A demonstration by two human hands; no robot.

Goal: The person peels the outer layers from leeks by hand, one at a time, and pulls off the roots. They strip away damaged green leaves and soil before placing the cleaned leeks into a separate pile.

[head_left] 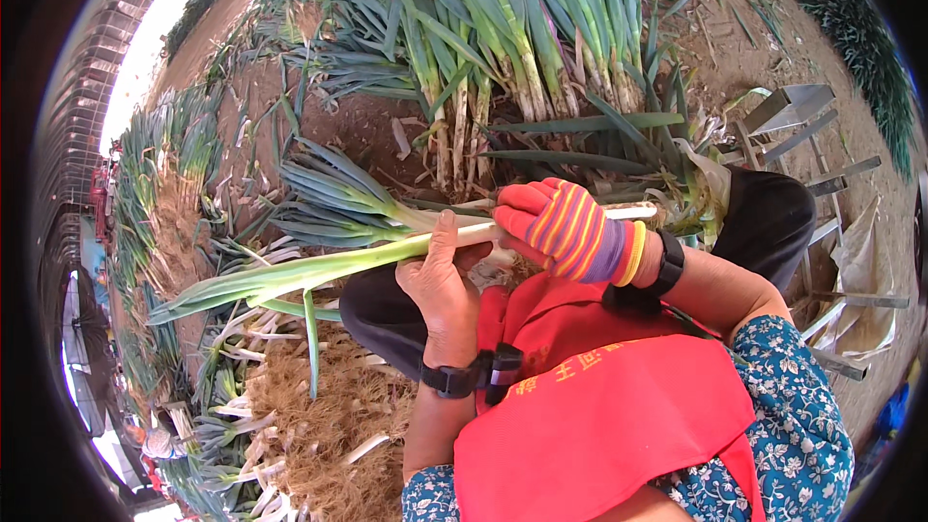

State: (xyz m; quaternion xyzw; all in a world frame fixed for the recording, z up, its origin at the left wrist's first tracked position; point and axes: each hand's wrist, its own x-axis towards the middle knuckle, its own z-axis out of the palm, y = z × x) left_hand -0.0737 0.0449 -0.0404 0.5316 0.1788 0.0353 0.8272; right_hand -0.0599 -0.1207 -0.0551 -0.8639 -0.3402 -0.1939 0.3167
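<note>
A long green onion (358,259) lies across in front of me, its leaves toward the left and its white stem toward the right. My bare left hand (443,292) is closed around it where green turns to white, thumb on top and fingers behind. Wrapped around the white stem is my right hand (565,227), in a striped knitted glove with red fingers. The white end sticks out past the glove. A bunch of blue-green leaves (338,195) lies just beyond my left hand.
Upright green onions (522,48) stand at the far side. A heap of stringy roots (329,416) with cut onion pieces lies at lower left. More onions (169,184) are piled at far left. A metal-framed stand (793,111) is on the right.
</note>
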